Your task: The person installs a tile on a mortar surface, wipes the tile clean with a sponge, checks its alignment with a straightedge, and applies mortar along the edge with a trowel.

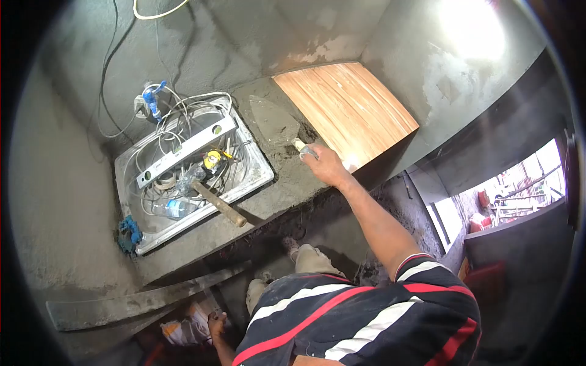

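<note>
My right hand (325, 165) is closed round the handle of a trowel (268, 117), whose pointed, mortar-covered blade lies over wet grey mortar on the ledge. Just right of the trowel, a glossy wood-patterned tile (351, 113) covers the ledge's right part. Low in the view, my left hand (217, 323) hangs beside a whitish bag (186, 329); its fingers are small and dark, and I cannot make out whether they hold anything.
A white sink (267, 174) set in the ledge holds a spirit level (186, 151), hammer (217, 202), yellow tape measure (212, 160), plastic bottle (177, 208) and cables. A blue tap (151, 100) is on the wall. A long board (140, 299) lies below the ledge.
</note>
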`<state>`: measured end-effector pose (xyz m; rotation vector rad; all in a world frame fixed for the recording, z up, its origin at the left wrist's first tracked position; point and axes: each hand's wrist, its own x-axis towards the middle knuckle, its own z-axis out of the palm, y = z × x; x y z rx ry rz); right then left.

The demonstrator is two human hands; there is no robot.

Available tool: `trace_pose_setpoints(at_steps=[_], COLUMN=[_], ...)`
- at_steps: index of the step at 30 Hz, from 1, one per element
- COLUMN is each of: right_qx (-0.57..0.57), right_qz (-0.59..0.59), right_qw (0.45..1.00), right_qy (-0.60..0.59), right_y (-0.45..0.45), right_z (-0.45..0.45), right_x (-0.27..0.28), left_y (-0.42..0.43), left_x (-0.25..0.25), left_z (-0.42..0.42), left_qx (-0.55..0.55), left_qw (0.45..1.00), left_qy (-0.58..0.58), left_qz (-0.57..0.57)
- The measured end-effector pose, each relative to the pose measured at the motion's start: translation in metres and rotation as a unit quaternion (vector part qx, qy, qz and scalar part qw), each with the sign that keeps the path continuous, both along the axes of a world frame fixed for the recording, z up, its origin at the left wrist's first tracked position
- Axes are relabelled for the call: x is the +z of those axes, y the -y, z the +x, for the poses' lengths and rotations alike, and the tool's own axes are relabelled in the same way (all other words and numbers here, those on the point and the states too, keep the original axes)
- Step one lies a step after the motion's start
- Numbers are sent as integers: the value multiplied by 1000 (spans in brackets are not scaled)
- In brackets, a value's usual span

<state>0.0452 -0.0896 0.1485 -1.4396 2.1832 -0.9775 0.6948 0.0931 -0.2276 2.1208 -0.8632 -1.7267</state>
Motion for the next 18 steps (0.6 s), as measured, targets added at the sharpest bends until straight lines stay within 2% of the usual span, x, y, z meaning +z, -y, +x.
trace_pose_setpoints(at_steps=[3, 7, 9, 13, 15, 16, 18], right_qx=[27, 5, 7, 4, -18, -17, -37], right_qz=[49, 8, 98, 165, 172, 175, 172], right_qw=[996, 998, 995, 986, 981, 980, 957], right_qy=[-66, -55, -17, -21, 92, 93, 231], right_y=[3, -12, -24, -41, -51, -53, -58], right_z=[-9, -30, -54, -75, -70, -67, -64], right_x=[5, 1, -7, -4, 4, 8, 13], left_y=[-4, -15, -22, -24, -14, -10, -6], left_x=[-1, -18, -24, -29, -27, -25, -20], left_z=[-3, -20, -36, -48, -56, -62, -69], left_qx=[29, 64, -22, -56, -63, -64, -69], left_qw=[999, 997, 998, 994, 994, 995, 995], left_qy=[-3, -37, 50, 91, 83, 78, 68], left_qz=[15, -36, -32, 0, -14, -22, -37])
